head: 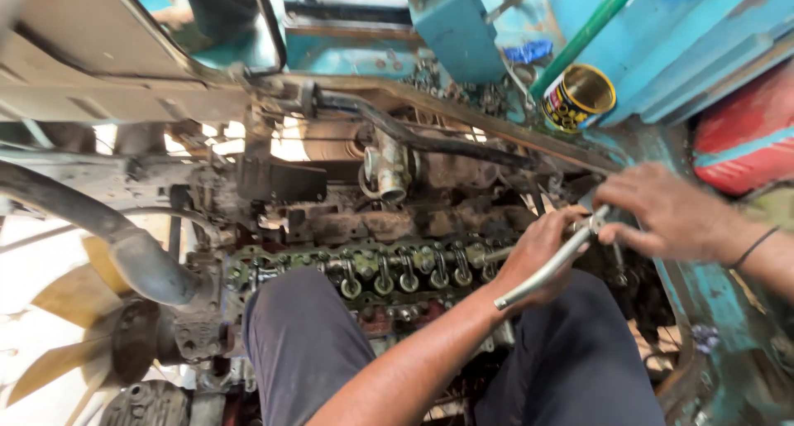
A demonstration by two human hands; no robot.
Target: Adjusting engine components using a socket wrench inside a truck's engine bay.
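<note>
The long silver wrench handle (546,269) lies in the left hand (538,256), whose fingers are wrapped around its upper part, while its head end sits under the fingertips of the right hand (666,215), which pinches or steadies something small there; what exactly the tool bites on is hidden by the two hands. Both hands work at the right end of the exposed rocker arm row (397,273) on the engine's cylinder head (331,265), just beyond the person's knees (306,335). If the tool head is not fully seated, a pull on the handle could slip it off, and the left knuckles would likely strike the rocker arms or the rusty manifold (389,223) just ahead of them. The right fingers, so near the tool head, could get pinched. A loose small part dropped here would probably fall down among the engine's gaps. Farther from the hands, an open yellow tin can (579,97) sits tilted on the blue bodywork (695,37) above the right hand; a knock could tip it.
</note>
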